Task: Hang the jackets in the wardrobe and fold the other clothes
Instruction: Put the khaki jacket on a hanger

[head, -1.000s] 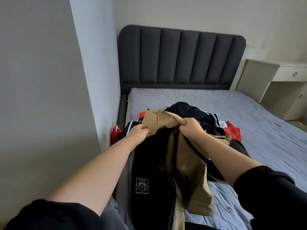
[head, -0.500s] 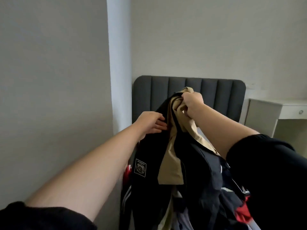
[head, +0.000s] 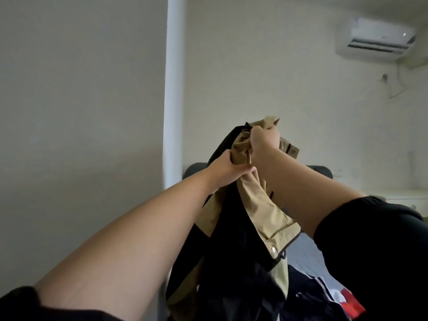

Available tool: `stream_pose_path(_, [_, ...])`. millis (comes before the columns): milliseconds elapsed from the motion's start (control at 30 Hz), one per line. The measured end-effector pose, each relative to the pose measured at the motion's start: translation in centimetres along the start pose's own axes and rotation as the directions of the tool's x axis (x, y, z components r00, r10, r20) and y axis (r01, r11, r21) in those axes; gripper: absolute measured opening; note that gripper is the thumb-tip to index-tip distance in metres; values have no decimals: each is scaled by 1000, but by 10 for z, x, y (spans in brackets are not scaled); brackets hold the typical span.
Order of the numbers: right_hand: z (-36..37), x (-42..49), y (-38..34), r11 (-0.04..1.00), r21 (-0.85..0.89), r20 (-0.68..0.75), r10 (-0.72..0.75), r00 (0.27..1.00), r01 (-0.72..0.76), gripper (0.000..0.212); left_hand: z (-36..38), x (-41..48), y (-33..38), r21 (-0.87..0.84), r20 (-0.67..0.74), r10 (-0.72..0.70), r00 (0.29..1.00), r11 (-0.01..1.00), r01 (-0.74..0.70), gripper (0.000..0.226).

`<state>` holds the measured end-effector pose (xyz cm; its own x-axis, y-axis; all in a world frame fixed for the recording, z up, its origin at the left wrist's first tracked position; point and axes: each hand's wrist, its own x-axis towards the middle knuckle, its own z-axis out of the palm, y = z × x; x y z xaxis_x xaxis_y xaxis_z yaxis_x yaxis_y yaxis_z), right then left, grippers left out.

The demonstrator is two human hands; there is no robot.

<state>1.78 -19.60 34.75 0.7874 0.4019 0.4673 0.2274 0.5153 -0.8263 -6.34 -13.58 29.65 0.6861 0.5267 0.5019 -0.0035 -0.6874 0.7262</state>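
Both hands have risen since half a second ago, carrying the jacket [head: 261, 205] up to the centre of the frame, and the view has tipped upward so the air conditioner [head: 375, 37] now shows in the upper right. The right hand [head: 264, 141] is clenched round a bunch of tan cloth at the garment's top, seemingly the collar. The left hand [head: 228, 166], just below and touching it, grips the tan-and-black fabric alongside. The jacket hangs from both fists down the middle of the frame, lifted off the pile of clothes [head: 308, 295] on the bed [head: 305, 253] at lower right. The step looks like lifting and sorting out the jacket for hanging. To do it well, find the collar and shoulders, spread the hands apart so the body drops straight, and shake out the twisted lining. No wardrobe or hanger shows.
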Motion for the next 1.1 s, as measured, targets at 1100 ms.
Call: stream_pose_path(1100, [-74,-10,66,632,-707,589,279,758,317,12,-10,9,6,-46,-55,-107,993,993,105,30])
